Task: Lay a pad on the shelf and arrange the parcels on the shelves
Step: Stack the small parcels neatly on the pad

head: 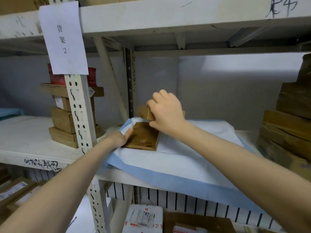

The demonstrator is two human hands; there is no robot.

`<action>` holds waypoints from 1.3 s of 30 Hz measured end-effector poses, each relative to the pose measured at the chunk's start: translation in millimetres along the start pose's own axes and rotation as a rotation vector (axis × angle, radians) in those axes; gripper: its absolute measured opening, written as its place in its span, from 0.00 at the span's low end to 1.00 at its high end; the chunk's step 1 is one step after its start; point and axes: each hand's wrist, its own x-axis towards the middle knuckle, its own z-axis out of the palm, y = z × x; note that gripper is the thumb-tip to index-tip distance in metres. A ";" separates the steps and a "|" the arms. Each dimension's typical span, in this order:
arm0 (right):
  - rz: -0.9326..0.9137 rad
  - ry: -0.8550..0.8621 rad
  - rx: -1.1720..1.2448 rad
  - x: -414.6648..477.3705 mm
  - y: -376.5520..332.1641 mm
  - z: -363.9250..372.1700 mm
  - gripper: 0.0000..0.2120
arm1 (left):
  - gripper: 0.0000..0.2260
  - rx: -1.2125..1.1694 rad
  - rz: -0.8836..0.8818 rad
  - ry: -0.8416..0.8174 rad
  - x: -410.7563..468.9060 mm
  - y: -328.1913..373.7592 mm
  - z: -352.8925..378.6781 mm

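Observation:
A white pad with a blue border (176, 158) covers the middle shelf on the right of the metal post. A flat brown parcel (143, 137) lies on the pad near its back left corner. My left hand (120, 137) rests against that parcel's left edge, fingers fairly straight. A little above and behind it, my right hand (165, 111) grips a small brown box (146, 112) from above; my hand hides much of the box.
A stack of brown parcels (67, 115) stands on the left shelf behind the perforated post (80, 115), which carries a paper sign (63, 39). More cardboard boxes (289, 128) pile up at the right. Parcels (144, 219) fill the shelf below.

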 end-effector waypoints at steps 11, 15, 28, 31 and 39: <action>0.132 -0.501 0.615 7.1 -29.5 39.6 0.15 | 0.09 -0.112 0.010 0.194 6.2 16.5 -19.5; 0.761 -0.569 0.572 1.2 19.5 43.7 0.25 | 0.17 -0.125 0.023 0.125 2.8 18.5 -17.8; 1.204 -0.965 1.272 -5.6 -4.2 66.3 0.16 | 0.23 -0.048 0.122 0.125 9.7 21.6 -18.4; 1.155 -1.060 1.169 -7.1 -3.9 57.6 0.19 | 0.18 -0.012 0.145 0.128 11.9 18.7 -13.7; 1.115 -0.864 1.084 -18.9 -3.6 56.9 0.21 | 0.07 0.004 0.698 0.389 -24.5 50.6 -5.0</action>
